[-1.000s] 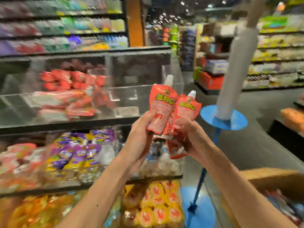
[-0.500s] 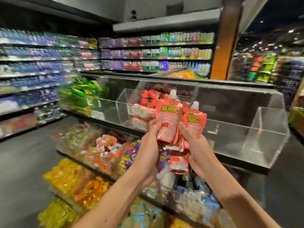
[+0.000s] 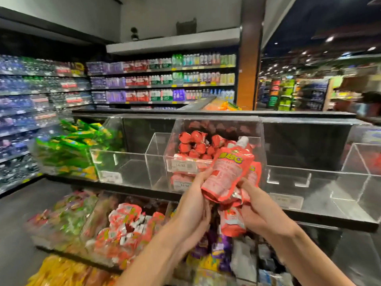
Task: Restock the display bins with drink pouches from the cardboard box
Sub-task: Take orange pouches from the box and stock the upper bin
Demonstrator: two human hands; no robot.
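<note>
- Head view, centre right of the frame: the left hand [image 3: 193, 195] and the right hand [image 3: 255, 209] together grip a small bundle of red drink pouches [image 3: 226, 174]. The fingers of both hands are curled round the lower ends of the pouches. One pouch hangs below the right hand.
- Head view, centre: the bundle is held up just in front of the clear display bin [image 3: 218, 125], which already holds matching red pouches [image 3: 193, 143]. The white cap of the front pouch points up and to the right, towards the bin opening.
- Head view, left: a neighbouring bin holds green packs [image 3: 70, 149]. Lower shelves carry mixed packets, which are blurred.
- Change over the last second: the view has swung left, from the aisle to the bins. The cardboard box, earlier at lower right, is out of frame. The pouches, earlier upright, are now tilted towards the bin.
- Judgement: the carry from the box appears complete and placement is the step in hand. No held pouch has yet entered the bin.
</note>
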